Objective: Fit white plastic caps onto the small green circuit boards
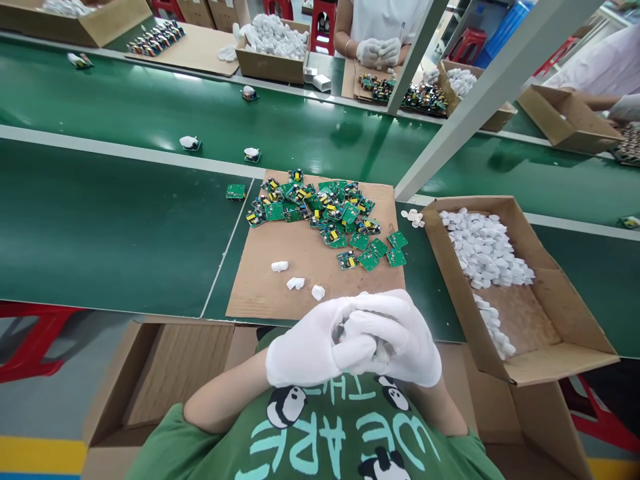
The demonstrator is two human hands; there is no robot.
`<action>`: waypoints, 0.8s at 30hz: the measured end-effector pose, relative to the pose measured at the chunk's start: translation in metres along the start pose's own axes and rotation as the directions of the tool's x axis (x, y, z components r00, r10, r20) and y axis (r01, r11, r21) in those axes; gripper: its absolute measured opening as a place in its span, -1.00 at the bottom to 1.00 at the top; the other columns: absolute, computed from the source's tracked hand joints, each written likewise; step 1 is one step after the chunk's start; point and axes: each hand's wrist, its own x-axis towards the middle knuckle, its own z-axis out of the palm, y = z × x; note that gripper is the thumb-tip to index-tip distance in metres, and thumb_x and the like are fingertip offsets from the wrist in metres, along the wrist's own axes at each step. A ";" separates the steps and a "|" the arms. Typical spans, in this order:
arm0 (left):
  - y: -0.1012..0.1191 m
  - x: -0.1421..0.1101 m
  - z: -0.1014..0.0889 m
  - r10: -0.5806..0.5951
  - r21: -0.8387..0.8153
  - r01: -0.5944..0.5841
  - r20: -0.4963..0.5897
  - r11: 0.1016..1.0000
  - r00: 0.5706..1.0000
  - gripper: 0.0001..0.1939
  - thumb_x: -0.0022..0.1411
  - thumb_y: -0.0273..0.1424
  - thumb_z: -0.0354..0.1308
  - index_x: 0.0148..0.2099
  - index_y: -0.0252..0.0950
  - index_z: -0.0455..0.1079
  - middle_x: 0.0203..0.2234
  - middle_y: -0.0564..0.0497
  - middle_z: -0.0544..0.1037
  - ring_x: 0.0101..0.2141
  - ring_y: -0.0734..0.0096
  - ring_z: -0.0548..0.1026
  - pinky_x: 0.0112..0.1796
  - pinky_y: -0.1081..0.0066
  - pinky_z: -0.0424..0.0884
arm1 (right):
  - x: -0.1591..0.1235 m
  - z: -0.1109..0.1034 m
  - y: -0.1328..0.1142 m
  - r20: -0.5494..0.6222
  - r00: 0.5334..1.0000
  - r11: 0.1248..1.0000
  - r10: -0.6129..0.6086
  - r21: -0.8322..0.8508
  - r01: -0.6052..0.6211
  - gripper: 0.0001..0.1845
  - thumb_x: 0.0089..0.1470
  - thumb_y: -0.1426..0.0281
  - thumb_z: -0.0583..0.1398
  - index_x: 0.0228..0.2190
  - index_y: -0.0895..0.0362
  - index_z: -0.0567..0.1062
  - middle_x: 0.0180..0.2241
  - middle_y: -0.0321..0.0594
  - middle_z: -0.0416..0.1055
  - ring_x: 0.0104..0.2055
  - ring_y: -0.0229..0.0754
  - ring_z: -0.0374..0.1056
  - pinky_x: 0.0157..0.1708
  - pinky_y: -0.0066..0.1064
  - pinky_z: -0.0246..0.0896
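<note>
Both my hands wear white gloves and meet in front of my chest, just past the near table edge. My left hand is closed, its fingers overlapping those of my right hand, which is curled too. What lies between them is hidden by the gloves. Beyond them, small white pieces lie on a cardboard sheet. Farther back on that sheet is a heap of green circuit boards with yellow and black components, several lying face down at its right side.
To the right, an open cardboard box holds many flat white pieces. A green conveyor belt carries several boards topped with white. A slanted grey post rises at right. Across the belt, a gloved co-worker handles something small.
</note>
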 end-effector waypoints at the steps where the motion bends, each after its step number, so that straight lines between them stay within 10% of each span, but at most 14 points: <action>1: 0.001 0.000 0.000 0.013 0.005 -0.014 0.034 1.000 0.999 -0.88 0.03 -0.53 0.12 -0.46 -0.28 0.22 -0.43 0.06 0.40 -0.37 0.42 0.36 -0.34 0.44 0.30 | 0.000 -0.001 0.000 0.017 1.000 1.000 0.016 0.013 -0.016 -0.58 0.19 0.22 0.24 0.04 0.07 0.34 -0.15 -0.10 0.49 -0.15 -0.12 0.46 -0.20 -0.26 0.42; 8: 0.001 -0.005 0.000 -0.096 0.154 0.099 -0.023 0.983 0.995 -0.87 0.04 -0.59 0.09 -0.35 -0.27 0.26 -0.52 0.18 0.18 -0.51 0.57 0.10 -0.46 0.47 0.15 | 0.005 -0.006 -0.001 0.149 0.989 1.000 -0.005 0.030 0.000 -0.79 0.24 0.37 0.16 -0.07 0.07 0.40 -0.16 -0.13 0.46 -0.13 -0.16 0.45 -0.20 -0.30 0.38; 17: -0.008 -0.008 -0.008 -0.054 -0.073 0.064 0.140 0.995 0.989 -0.85 0.22 -0.39 0.10 -0.40 -0.28 0.26 -0.54 0.09 0.37 -0.53 0.52 0.26 -0.47 0.46 0.23 | -0.003 0.003 0.002 -0.106 0.986 0.988 -0.129 0.069 0.137 -0.56 0.18 0.16 0.26 0.02 0.07 0.39 -0.24 -0.15 0.55 -0.22 -0.12 0.52 -0.25 -0.25 0.50; 24: -0.021 -0.010 -0.007 -0.151 -0.279 0.167 0.076 0.946 0.986 -0.57 0.28 -0.02 0.10 -0.38 -0.31 0.30 -0.52 0.05 0.39 -0.63 0.57 0.29 -0.64 0.52 0.19 | -0.015 0.004 0.002 0.046 0.998 0.994 0.053 0.097 -0.057 -0.60 0.18 0.10 0.24 0.00 -0.06 0.37 -0.12 -0.19 0.55 -0.18 -0.13 0.54 -0.19 -0.24 0.51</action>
